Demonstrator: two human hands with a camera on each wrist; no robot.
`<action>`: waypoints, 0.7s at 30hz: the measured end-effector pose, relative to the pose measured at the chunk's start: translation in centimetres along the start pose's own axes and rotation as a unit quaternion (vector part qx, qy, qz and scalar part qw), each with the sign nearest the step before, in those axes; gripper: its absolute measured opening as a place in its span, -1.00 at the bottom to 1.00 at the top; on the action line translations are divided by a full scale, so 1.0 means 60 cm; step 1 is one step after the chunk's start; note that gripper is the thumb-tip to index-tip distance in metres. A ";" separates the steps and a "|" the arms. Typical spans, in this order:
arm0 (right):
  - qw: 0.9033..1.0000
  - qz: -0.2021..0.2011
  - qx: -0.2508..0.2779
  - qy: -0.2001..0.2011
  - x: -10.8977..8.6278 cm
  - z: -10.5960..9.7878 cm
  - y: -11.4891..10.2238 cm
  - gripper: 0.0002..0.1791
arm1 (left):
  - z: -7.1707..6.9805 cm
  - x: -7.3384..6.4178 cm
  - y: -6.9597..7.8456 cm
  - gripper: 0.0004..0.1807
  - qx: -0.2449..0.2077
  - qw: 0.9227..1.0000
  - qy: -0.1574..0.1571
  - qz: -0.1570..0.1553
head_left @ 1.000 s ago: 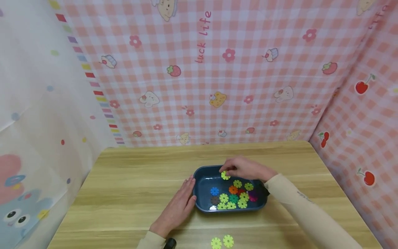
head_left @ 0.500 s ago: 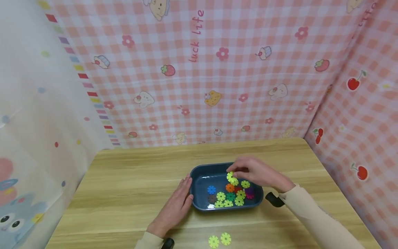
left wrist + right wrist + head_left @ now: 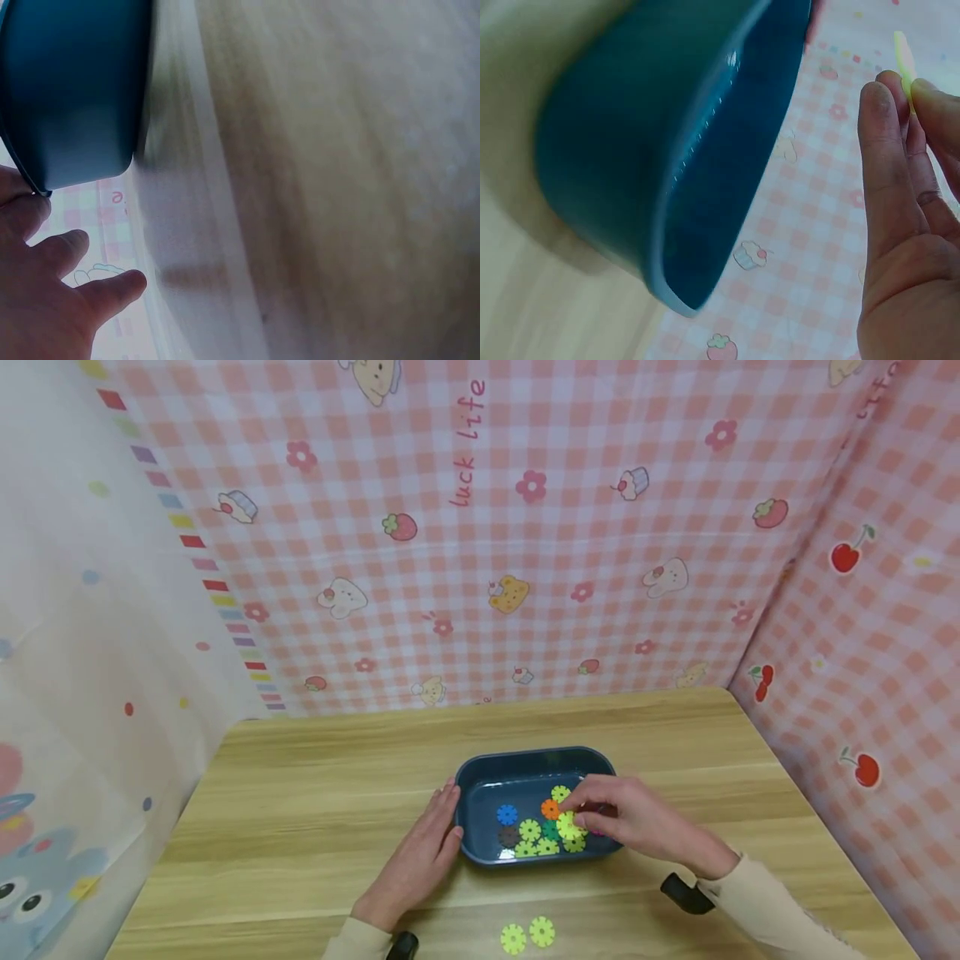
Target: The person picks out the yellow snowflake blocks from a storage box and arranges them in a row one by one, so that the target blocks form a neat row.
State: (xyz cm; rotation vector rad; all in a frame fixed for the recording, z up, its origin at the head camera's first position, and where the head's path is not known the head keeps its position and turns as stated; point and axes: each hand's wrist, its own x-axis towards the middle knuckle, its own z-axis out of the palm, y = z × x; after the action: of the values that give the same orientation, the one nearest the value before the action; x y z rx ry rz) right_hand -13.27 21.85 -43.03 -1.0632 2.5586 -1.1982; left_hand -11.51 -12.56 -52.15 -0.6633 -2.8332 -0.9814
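Note:
A dark blue oblong plastic basin point(image 3: 483, 797) sits on the table, with several colourful snowflake discs in its right half. My right hand point(image 3: 637, 822) pinches a yellow-green snowflake disc point(image 3: 567, 827) between thumb and fingertips, above the other discs. In the right wrist view that disc point(image 3: 904, 67) shows edge-on, higher than the basin's rim. With straight fingers, my left hand point(image 3: 420, 857) rests against the basin's left end; the left wrist view shows its fingertips at the rim. Blue point(image 3: 507, 814), orange point(image 3: 551, 810) and dark brown point(image 3: 509, 836) discs show inside; the right hand hides part of the pile.
Two yellow-green discs point(image 3: 542, 932) lie side by side on the wooden table point(image 3: 322, 802), in front of the basin. Behind the table hangs a pink checked cloth point(image 3: 420, 585), with more printed cloth at both sides.
My right hand has moved the pinched disc right and toward me, from the basin's far side to over the pile. The left hand stays at the basin's end. The head view has shifted slightly.

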 end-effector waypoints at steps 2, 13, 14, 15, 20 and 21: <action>1.000 -0.002 0.001 0.003 -0.009 0.007 -0.001 -0.80 | 0.000 0.000 0.000 -0.37 0.000 1.000 0.000 -0.001; 1.000 -0.012 0.016 0.004 -0.058 0.049 0.000 -0.84 | 0.000 0.001 0.002 -0.36 0.001 1.000 -0.006 -0.008; 1.000 -0.013 0.021 0.003 -0.062 0.053 0.000 -0.84 | 0.000 0.001 0.002 -0.36 0.001 1.000 -0.006 -0.008; 1.000 -0.011 0.026 0.003 -0.066 0.057 0.000 -0.84 | 0.000 0.001 0.002 -0.36 0.002 1.000 -0.006 -0.008; 0.999 0.008 0.053 -0.011 -0.083 0.076 0.007 -0.82 | 0.001 0.000 0.001 -0.36 0.003 1.000 -0.006 -0.009; 0.998 0.019 0.057 -0.017 -0.085 0.079 0.008 -0.81 | 0.001 0.000 0.001 -0.36 0.003 1.000 -0.007 -0.009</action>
State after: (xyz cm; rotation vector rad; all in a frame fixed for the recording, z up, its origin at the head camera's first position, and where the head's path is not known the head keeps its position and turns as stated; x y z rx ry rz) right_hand -7.92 22.38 -47.50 -0.9977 2.4402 -1.2882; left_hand -11.49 -12.50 -52.18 -0.6484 -2.8571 -0.9730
